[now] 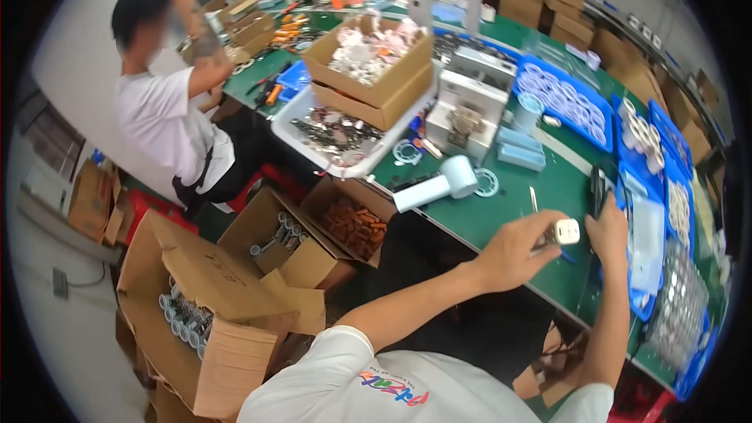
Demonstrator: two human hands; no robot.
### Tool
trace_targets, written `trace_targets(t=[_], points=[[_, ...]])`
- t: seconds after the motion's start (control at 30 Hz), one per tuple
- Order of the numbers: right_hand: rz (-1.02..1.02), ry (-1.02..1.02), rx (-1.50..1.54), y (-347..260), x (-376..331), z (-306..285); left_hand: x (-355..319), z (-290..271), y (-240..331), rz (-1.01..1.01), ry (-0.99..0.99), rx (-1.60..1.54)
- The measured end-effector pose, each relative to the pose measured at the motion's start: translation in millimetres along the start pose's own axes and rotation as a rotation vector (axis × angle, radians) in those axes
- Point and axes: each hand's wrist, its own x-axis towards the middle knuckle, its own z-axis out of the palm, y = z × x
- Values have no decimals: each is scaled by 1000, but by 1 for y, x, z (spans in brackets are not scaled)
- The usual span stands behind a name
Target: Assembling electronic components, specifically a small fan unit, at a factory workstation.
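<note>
My left hand (513,254) reaches over the green table (501,215) and pinches a small white square part (566,231) at its fingertips. A thin tool with a blue tip (565,255) pokes out beneath that hand. My right hand (611,231) is just right of the part, fingers curled, at the edge of a blue tray (636,266). A narrow black object (598,188) stands just above the right hand; whether the hand grips it is unclear.
Blue trays of white round parts (564,98) line the table's right side. A pale handheld device (437,185), a cardboard box of white pieces (372,63) and a white bin of metal parts (333,137) lie ahead. Open cartons (211,298) stand on the floor. A seated co-worker (168,110) is at left.
</note>
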Motion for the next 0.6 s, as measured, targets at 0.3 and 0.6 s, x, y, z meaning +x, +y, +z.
trace_targets(t=[0.3,0.6], points=[[274,137,1405,-12,-9,-78,3,-9,0,121,7,-27],[18,810,1687,5,-71,-164,2,-6,3,116,-12,-100]])
